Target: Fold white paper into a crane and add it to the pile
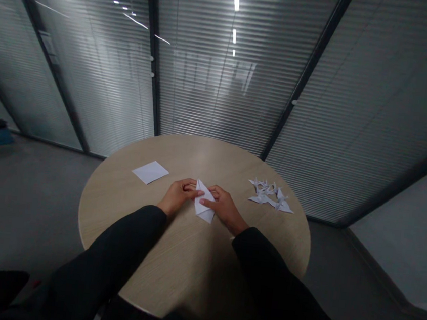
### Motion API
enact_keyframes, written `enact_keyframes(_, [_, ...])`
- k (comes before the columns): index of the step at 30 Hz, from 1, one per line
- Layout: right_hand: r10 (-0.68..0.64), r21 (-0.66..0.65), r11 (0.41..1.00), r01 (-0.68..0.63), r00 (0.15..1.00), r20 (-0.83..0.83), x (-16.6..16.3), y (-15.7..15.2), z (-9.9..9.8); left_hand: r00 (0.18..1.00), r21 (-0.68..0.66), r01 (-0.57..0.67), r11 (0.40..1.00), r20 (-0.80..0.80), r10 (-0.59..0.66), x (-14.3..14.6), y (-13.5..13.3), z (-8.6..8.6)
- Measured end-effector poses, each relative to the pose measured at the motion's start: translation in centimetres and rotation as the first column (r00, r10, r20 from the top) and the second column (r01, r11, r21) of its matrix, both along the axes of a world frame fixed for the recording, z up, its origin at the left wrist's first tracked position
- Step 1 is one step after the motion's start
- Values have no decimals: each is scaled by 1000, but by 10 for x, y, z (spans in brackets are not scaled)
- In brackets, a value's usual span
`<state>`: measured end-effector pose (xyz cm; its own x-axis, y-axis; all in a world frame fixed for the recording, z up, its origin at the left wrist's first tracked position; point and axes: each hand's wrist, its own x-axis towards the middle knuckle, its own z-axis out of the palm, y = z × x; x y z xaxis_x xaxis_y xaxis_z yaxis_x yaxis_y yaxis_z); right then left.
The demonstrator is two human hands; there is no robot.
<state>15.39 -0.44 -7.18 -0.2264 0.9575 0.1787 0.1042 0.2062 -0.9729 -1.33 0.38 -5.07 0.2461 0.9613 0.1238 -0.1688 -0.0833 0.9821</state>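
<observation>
Across the round, pale wood-grain tabletop (187,264), a cluster of white folded paper cranes (269,195) sits to the right and a flat white square paper sheet (150,172) lies to the left. Near the tabletop's middle, the left hand (176,197) and right hand (224,208) curl inward, their fingers pinching a pointed white folded paper piece (204,205) between them

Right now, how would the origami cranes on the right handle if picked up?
Probably light and easily crushed: the origami cranes are thin white paper in narrow points. Heaped loosely on the wooden table, they would likely slide or snag if pushed.
</observation>
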Motion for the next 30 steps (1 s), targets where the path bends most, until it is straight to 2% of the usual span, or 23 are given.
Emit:
enact_keyframes(6, [16,-14,1000,-16,1000,4,0,-2,0,996,-17,-38,999,75,39,-1,-2,3])
enact_keyframes(14, [-20,62,998,10,987,157,-1,-5,4,997,-15,-60,998,41,61,0,-3,3])
enact_keyframes(20, [-17,39,999,10,983,181,-2,-6,5,988,-1,-132,991,77,131,0,-4,4])
enact_keyframes(30, [-21,36,999,15,983,185,-3,-10,12,992,29,-87,996,99,83,0,-6,5])
